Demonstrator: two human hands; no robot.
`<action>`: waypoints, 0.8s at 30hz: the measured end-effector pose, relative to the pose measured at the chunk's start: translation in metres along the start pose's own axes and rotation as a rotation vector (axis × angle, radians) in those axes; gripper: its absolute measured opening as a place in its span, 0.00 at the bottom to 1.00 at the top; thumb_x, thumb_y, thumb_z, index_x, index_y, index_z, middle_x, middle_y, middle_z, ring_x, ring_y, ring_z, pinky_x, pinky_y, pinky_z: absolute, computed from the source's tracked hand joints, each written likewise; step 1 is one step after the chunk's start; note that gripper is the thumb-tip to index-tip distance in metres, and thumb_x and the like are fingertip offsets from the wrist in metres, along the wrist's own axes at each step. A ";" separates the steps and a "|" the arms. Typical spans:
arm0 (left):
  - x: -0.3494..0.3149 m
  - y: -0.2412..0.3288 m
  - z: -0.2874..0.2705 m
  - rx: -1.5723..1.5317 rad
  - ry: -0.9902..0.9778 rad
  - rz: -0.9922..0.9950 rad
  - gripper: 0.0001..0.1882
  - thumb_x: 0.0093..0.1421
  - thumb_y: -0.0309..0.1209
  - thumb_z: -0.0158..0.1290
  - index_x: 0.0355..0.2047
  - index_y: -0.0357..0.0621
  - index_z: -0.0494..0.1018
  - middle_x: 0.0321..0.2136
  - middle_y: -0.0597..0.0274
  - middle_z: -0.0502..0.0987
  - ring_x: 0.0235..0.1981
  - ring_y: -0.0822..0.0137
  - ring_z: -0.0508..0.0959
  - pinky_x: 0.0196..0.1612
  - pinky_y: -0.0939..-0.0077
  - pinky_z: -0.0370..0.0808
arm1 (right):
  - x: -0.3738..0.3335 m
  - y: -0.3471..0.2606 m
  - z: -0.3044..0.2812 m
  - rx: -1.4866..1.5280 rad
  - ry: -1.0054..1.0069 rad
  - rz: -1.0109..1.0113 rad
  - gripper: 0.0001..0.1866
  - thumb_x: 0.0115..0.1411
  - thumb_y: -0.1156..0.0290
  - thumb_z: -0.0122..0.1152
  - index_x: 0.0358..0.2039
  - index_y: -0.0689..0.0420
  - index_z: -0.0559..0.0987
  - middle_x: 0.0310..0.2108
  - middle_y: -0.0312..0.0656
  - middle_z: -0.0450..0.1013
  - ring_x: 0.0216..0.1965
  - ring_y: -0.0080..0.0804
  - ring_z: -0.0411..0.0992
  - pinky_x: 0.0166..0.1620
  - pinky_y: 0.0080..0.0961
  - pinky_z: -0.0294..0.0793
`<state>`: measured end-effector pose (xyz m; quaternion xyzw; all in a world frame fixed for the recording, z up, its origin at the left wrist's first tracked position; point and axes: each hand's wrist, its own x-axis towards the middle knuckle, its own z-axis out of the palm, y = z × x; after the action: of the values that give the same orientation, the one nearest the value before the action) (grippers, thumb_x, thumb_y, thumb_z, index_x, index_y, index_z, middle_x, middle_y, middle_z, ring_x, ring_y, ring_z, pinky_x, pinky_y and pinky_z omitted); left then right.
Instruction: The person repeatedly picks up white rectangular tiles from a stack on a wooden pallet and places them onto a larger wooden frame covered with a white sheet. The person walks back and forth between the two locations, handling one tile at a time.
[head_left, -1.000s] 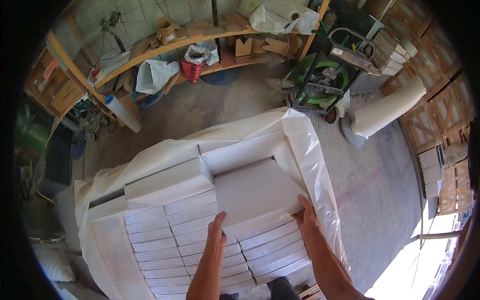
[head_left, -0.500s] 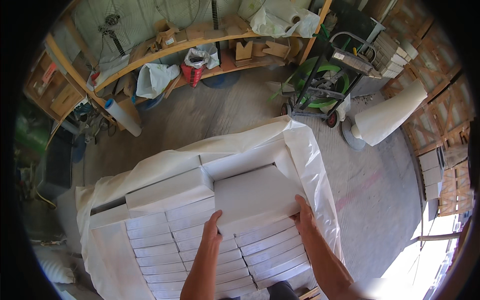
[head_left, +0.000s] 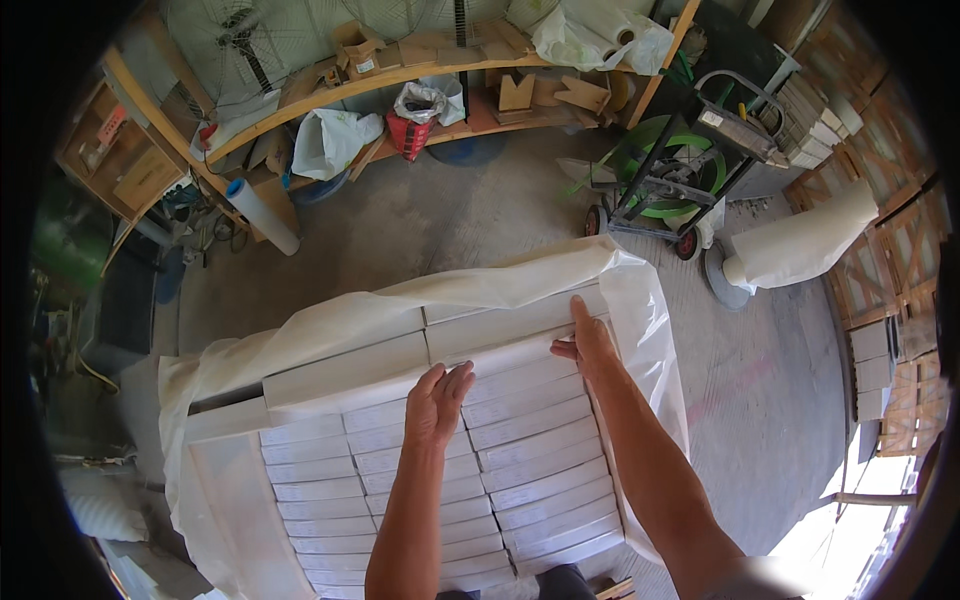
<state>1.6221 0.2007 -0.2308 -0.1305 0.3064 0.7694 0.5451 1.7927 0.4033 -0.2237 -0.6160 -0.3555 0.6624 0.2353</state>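
A flat white box (head_left: 500, 330) lies among other white boxes at the far right of a large stack, level with the neighbouring white box (head_left: 345, 375) on its left. My left hand (head_left: 435, 405) is at the box's near left corner, fingers stretched and apart, holding nothing. Over the right end of the same box, my right hand (head_left: 592, 345) has its index finger extended and the others loosely bent; whether it touches the box is hard to tell. Rows of slim white boxes (head_left: 535, 430) fill the near side. Loose translucent plastic sheeting (head_left: 320, 325) surrounds the stack's far and side edges.
Beyond the stack is a concrete floor (head_left: 370, 235). A wooden shelf (head_left: 380, 85) with bags and cardboard stands at the back. To the far right are a hand truck (head_left: 670, 170) and a wrapped pale roll (head_left: 800, 240); a blue-ended roll (head_left: 262, 215) leans at left.
The white box has gone from a tilted hold between both hands to lying flat in the gap. Both hands have let go and moved up toward the far side. The view has shifted slightly.
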 end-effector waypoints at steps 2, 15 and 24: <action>0.000 0.003 0.000 0.090 0.052 0.007 0.11 0.54 0.30 0.57 0.32 0.36 0.69 0.39 0.47 0.73 0.50 0.52 0.71 0.55 0.56 0.68 | -0.002 -0.007 0.006 -0.025 -0.029 0.022 0.44 0.55 0.40 0.50 0.52 0.73 0.62 0.42 0.48 0.65 0.28 0.38 0.74 0.30 0.28 0.80; -0.178 -0.071 -0.136 0.502 0.455 -0.249 0.20 0.60 0.31 0.47 0.47 0.29 0.61 0.41 0.45 0.71 0.38 0.50 0.77 0.37 0.59 0.77 | -0.013 0.002 -0.009 0.035 -0.058 0.017 0.48 0.51 0.38 0.56 0.57 0.67 0.57 0.49 0.52 0.63 0.41 0.45 0.71 0.39 0.37 0.77; -0.365 -0.088 -0.250 0.552 0.682 -0.455 0.16 0.61 0.30 0.45 0.45 0.29 0.61 0.38 0.42 0.72 0.37 0.45 0.78 0.35 0.56 0.79 | -0.190 0.237 -0.102 0.005 -0.307 0.218 0.18 0.57 0.61 0.58 0.40 0.63 0.73 0.36 0.45 0.74 0.36 0.38 0.76 0.34 0.32 0.76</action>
<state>1.8050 -0.2103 -0.2587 -0.2893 0.6233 0.4344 0.5823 1.9474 0.1287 -0.2793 -0.5419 -0.3170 0.7710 0.1065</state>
